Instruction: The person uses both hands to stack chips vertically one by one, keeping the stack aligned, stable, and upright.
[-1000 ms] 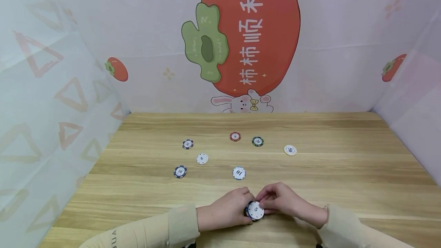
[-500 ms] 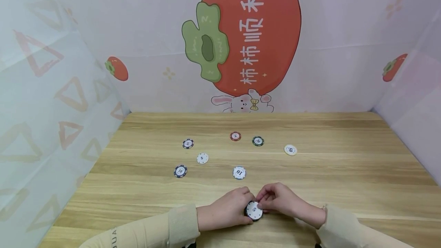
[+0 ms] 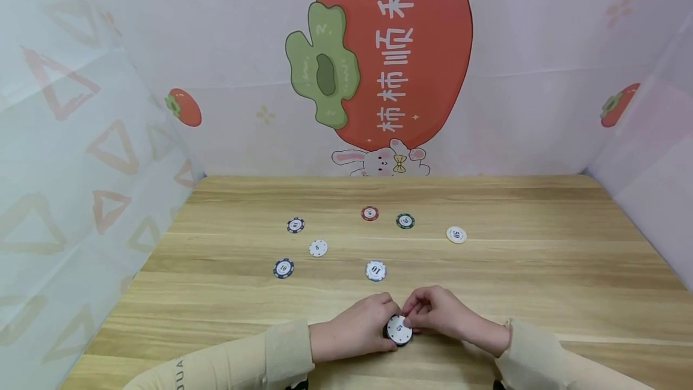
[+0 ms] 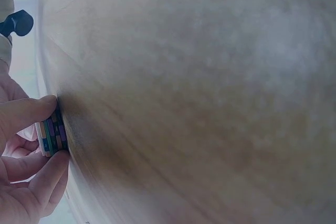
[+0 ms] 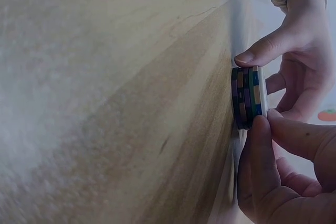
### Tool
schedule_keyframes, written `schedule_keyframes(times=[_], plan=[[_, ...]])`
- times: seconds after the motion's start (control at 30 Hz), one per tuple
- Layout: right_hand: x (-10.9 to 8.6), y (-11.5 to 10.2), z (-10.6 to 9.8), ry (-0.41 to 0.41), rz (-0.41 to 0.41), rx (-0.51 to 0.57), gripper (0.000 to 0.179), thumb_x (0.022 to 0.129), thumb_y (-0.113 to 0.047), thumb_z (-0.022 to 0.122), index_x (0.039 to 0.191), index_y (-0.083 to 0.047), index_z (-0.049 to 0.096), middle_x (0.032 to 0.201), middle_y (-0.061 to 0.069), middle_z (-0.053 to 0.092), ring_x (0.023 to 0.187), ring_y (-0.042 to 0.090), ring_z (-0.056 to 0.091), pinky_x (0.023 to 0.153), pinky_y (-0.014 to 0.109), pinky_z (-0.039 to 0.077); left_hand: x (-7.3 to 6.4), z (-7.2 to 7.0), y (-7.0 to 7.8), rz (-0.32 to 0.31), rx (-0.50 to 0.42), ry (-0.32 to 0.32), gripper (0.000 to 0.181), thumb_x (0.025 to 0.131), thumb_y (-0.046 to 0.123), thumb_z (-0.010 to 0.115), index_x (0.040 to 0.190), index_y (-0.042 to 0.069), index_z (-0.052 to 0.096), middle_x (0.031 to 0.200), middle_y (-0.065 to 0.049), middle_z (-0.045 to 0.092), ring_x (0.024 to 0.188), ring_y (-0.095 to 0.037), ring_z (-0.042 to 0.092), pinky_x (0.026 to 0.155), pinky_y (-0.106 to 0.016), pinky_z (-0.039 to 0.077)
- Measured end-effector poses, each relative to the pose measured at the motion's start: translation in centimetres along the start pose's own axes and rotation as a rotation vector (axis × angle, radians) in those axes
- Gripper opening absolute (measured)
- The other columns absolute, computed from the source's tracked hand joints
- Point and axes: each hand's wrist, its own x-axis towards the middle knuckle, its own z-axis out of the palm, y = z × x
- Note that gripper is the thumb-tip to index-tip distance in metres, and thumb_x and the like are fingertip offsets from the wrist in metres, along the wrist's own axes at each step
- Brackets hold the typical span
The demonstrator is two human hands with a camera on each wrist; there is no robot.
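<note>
A short stack of poker chips (image 5: 243,98) stands on the table, dark-edged with coloured marks in the right wrist view. On top of it lies a white poker chip (image 3: 399,331) marked 5, lined up closely with those below. My left hand (image 3: 354,328) grips the stack from the left, its thumb on the near side and fingers on the far side. From the right, my right hand (image 3: 444,315) pinches the white chip at its edge with thumb and fingers; one fingertip also touches the stack's side in the right wrist view.
Loose chips lie farther back: a white-blue 10 chip (image 3: 376,271), a white chip (image 3: 318,248), two blue ones (image 3: 284,268), a red one (image 3: 370,213), a green one (image 3: 405,221) and a yellow-edged 50 chip (image 3: 456,235). A printed cloth (image 3: 243,131) borders the wooden table (image 3: 520,281).
The white chip has shifted slightly left and turned, from overhanging the stack's right side to lying nearly flush on it. Both hands have stayed almost in place.
</note>
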Motion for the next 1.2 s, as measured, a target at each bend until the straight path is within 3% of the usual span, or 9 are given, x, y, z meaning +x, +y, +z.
schedule_keyframes(times=[0.33,0.5,0.67,0.83,1.07,1.2], plan=[[0.1,0.0,0.0,-0.006,0.001,-0.016,0.016,0.077,-0.007,0.070,0.085,0.003,0.061,0.073,0.003,0.059,0.063,0.011,0.057,0.056,0.023,0.051,0.1,-0.1,0.1,-0.027,-0.014,-0.035,0.038,0.070,0.026,0.078,0.100,0.008,0.063,0.087,0.006,0.052,0.075,0.003,0.044,0.065,-0.009,0.038],[0.1,-0.1,-0.3,-0.017,-0.028,-0.113,0.016,0.078,-0.013,0.071,0.085,0.000,0.062,0.075,0.000,0.060,0.065,0.007,0.055,0.058,0.021,0.047,0.1,-0.3,0.1,-0.041,-0.037,-0.058,0.038,0.071,0.025,0.078,0.102,0.008,0.063,0.088,0.006,0.052,0.076,0.003,0.045,0.066,-0.010,0.039],[0.0,-0.4,-0.8,-0.010,-0.125,-0.258,0.013,0.081,-0.015,0.068,0.087,-0.005,0.062,0.077,-0.004,0.060,0.069,0.003,0.053,0.062,0.021,0.046,0.1,-0.3,0.2,-0.054,-0.049,-0.063,0.037,0.071,0.025,0.078,0.101,0.008,0.062,0.090,0.006,0.053,0.077,0.003,0.046,0.068,-0.010,0.040],[0.0,-0.5,-1.3,0.045,-0.236,-0.476,0.009,0.082,-0.010,0.065,0.091,-0.008,0.063,0.082,-0.006,0.060,0.074,0.002,0.053,0.066,0.023,0.047,0.1,-0.3,0.1,-0.050,-0.042,-0.051,0.036,0.071,0.025,0.078,0.098,0.007,0.062,0.088,0.006,0.052,0.077,0.003,0.047,0.069,-0.010,0.040],[0.4,-0.2,-2.1,0.102,-0.321,-0.767,0.014,0.083,-0.011,0.064,0.096,-0.008,0.063,0.093,-0.003,0.059,0.088,0.011,0.055,0.078,0.031,0.047,0.1,-0.3,0.1,-0.053,-0.039,-0.057,0.036,0.071,0.025,0.077,0.099,0.008,0.062,0.090,0.006,0.053,0.078,0.003,0.047,0.069,-0.011,0.041],[0.8,0.1,-2.8,0.123,-0.374,-0.866,0.017,0.082,-0.008,0.065,0.099,-0.006,0.063,0.099,0.003,0.060,0.095,0.019,0.056,0.083,0.035,0.046,0.1,-0.3,0.1,-0.053,-0.039,-0.061,0.037,0.071,0.026,0.077,0.100,0.008,0.062,0.090,0.005,0.053,0.078,0.003,0.047,0.069,-0.011,0.041]])
